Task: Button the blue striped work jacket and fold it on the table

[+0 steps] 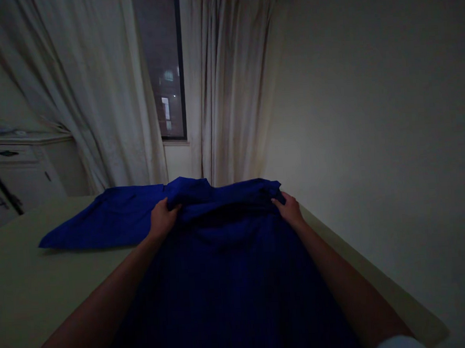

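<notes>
The left hand (163, 219) and right hand (290, 211) each grip the far end of a blue cloth garment (226, 269), whose length runs straight out across the tabletop (34, 275), with a flap spread left.

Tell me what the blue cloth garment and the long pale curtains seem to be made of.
The deep blue garment looks like matte woven fabric, perhaps cotton: it bunches in soft folds with no shine. The long pale curtains look like light matte fabric, hanging in loose vertical folds; their exact fibre is unclear.
</notes>
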{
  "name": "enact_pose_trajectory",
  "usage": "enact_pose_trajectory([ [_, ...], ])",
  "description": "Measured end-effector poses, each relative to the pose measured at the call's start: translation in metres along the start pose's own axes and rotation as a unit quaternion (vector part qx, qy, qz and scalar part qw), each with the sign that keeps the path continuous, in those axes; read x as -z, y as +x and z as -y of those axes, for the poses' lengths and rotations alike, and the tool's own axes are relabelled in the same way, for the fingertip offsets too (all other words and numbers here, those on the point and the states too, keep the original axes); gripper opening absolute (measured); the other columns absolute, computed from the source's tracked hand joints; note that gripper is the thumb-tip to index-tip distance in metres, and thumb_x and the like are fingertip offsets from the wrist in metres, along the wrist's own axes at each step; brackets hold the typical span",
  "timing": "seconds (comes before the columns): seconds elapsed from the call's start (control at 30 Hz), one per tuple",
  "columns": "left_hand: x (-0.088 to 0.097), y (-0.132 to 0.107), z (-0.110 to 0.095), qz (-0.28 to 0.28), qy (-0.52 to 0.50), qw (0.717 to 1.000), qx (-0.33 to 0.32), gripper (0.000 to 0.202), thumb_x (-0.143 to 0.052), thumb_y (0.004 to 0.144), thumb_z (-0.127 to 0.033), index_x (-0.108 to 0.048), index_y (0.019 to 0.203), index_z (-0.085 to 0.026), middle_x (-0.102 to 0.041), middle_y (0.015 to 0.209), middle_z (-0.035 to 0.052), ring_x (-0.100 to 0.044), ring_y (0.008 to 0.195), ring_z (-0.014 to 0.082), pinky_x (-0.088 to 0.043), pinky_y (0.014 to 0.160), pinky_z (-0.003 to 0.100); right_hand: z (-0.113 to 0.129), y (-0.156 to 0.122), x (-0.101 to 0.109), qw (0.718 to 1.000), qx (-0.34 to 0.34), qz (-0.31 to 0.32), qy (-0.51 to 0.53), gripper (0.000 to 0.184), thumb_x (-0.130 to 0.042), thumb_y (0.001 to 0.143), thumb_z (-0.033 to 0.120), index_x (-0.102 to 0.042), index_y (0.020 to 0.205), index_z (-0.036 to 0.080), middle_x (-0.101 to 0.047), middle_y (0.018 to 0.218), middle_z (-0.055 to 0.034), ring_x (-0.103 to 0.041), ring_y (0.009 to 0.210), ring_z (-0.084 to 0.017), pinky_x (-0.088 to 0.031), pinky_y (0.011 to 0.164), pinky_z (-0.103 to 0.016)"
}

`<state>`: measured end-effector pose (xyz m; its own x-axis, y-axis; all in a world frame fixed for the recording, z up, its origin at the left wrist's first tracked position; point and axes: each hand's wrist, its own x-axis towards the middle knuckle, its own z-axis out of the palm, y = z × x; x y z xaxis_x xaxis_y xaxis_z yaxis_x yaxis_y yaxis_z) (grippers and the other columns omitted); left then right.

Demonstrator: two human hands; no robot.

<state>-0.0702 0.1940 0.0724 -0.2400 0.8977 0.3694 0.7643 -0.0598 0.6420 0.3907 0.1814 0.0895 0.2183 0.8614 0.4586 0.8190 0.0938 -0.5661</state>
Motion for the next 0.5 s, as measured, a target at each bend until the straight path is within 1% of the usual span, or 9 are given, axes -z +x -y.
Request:
enact_pose_trajectory([
  [0.07,-0.003,-0.005,-0.001,-0.058,0.039,0.998,-0.001,0.054,-0.065,0.086,-0.033,-0.058,0.133,-0.007,-0.066,0.125,0.0221,-0.061,0.123,0.0361,-0.05,0.105,0.049,0.009,0.002,0.004,0.997,-0.002,-0.036,-0.061,0.03,-0.057,0.093,0.032,-0.076,0.108,0.015,-0.072,0.121,-0.0193,-0.063,0.121,-0.034,-0.046,0.106,-0.046],
  [0.13,-0.011,-0.023,-0.006,-0.08,0.048,0.995,-0.045,0.067,-0.067,0.086,-0.031,-0.048,0.145,-0.007,-0.058,0.135,0.0246,-0.054,0.131,0.0376,-0.046,0.11,0.053,0.024,-0.002,0.0,0.996,0.001,-0.045,-0.074,0.028,-0.055,0.094,0.031,-0.077,0.099,0.014,-0.07,0.121,-0.022,-0.058,0.125,-0.037,-0.042,0.109,-0.048],
  [0.2,-0.025,-0.047,-0.021,-0.048,0.024,0.99,-0.132,0.074,-0.07,0.085,-0.036,-0.044,0.15,-0.014,-0.055,0.139,0.0209,-0.052,0.132,0.0368,-0.044,0.112,0.055,0.05,-0.011,-0.013,1.0,0.002,-0.015,-0.009,0.03,-0.052,0.096,0.031,-0.076,0.093,0.013,-0.072,0.111,-0.0208,-0.062,0.118,-0.036,-0.044,0.105,-0.049],
  [0.3,-0.045,-0.071,-0.057,0.042,-0.077,0.968,-0.234,0.097,-0.08,0.075,-0.047,-0.036,0.156,-0.02,-0.056,0.143,0.0166,-0.054,0.132,0.0355,-0.046,0.111,0.052,0.11,-0.023,-0.04,0.99,0.035,0.071,0.119,0.035,-0.049,0.099,0.037,-0.076,0.092,0.017,-0.076,0.095,-0.0099,-0.069,0.097,-0.027,-0.053,0.092,-0.04],
  [0.33,-0.049,-0.072,-0.069,0.062,-0.123,0.962,-0.235,0.097,-0.08,0.074,-0.047,-0.036,0.156,-0.019,-0.06,0.14,0.016,-0.058,0.128,0.0341,-0.049,0.107,0.05,0.131,-0.026,-0.048,0.977,0.068,0.113,0.168,0.034,-0.051,0.099,0.042,-0.076,0.099,0.019,-0.077,0.097,-0.006,-0.07,0.096,-0.024,-0.054,0.09,-0.036],
  [0.4,-0.045,-0.056,-0.081,0.072,-0.209,0.956,-0.194,0.073,-0.073,0.079,-0.039,-0.051,0.144,-0.016,-0.07,0.123,0.0134,-0.068,0.11,0.0293,-0.056,0.093,0.042,0.165,-0.029,-0.061,0.911,0.158,0.222,0.31,0.042,-0.063,0.094,0.051,-0.07,0.124,0.023,-0.075,0.115,-0.0039,-0.069,0.105,-0.022,-0.054,0.094,-0.034],
  [0.43,-0.036,-0.041,-0.079,0.052,-0.241,0.957,-0.152,0.056,-0.068,0.081,-0.034,-0.059,0.133,-0.014,-0.073,0.11,0.0109,-0.071,0.097,0.0262,-0.058,0.084,0.039,0.174,-0.029,-0.065,0.879,0.185,0.251,0.361,0.054,-0.069,0.09,0.053,-0.064,0.135,0.025,-0.072,0.125,-0.0044,-0.067,0.112,-0.022,-0.054,0.096,-0.035],
  [0.47,-0.022,-0.023,-0.071,0.021,-0.259,0.959,-0.108,0.042,-0.064,0.081,-0.029,-0.065,0.119,-0.014,-0.074,0.099,0.0086,-0.07,0.086,0.0236,-0.058,0.077,0.036,0.177,-0.028,-0.068,0.863,0.195,0.256,0.389,0.065,-0.074,0.086,0.055,-0.058,0.142,0.026,-0.069,0.132,-0.0058,-0.065,0.118,-0.022,-0.053,0.098,-0.036],
  [0.5,-0.005,-0.005,-0.059,-0.032,-0.264,0.962,-0.057,0.034,-0.063,0.079,-0.026,-0.067,0.11,-0.013,-0.073,0.091,0.0068,-0.069,0.078,0.022,-0.058,0.072,0.035,0.174,-0.028,-0.07,0.872,0.186,0.236,0.386,0.071,-0.077,0.084,0.056,-0.055,0.145,0.027,-0.067,0.135,-0.0073,-0.064,0.122,-0.023,-0.053,0.1,-0.036],
])
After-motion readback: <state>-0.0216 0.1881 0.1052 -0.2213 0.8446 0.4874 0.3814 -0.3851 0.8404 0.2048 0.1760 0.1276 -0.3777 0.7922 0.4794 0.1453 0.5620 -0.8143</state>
